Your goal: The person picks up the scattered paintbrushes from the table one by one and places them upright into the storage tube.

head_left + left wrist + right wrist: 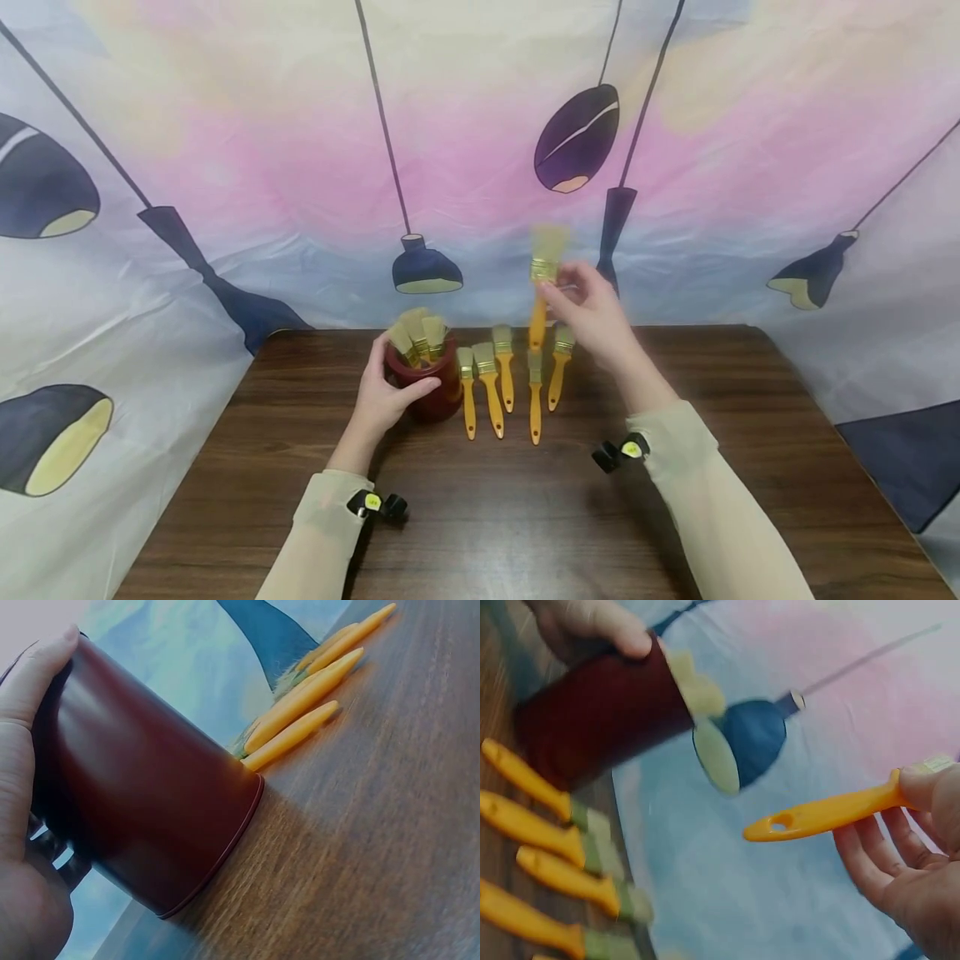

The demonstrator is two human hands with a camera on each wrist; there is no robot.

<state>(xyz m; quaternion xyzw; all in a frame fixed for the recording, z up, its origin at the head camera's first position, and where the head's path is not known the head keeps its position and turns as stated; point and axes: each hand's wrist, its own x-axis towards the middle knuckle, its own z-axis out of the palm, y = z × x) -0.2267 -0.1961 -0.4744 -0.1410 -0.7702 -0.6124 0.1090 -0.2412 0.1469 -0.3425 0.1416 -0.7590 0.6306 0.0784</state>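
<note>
My left hand [386, 392] grips a dark red cylindrical cup [150, 772], thumb along its near side and fingers around the far side. Bristle ends of several paintbrushes [417, 329] stick up out of the cup, their handles hidden inside. Raised above the table, a paintbrush [832, 814] with a yellow handle is pinched near its metal band by my right hand [588, 312], bristles upward. Below it and to the right of the cup, several more yellow-handled paintbrushes [491, 392] lie side by side, bristles pointing away from me.
The dark brown wooden table [480, 517] ends at a hanging cloth backdrop [300, 150] printed with lamps. Each forearm wears a small black wrist camera [378, 505] over a beige sleeve [720, 500].
</note>
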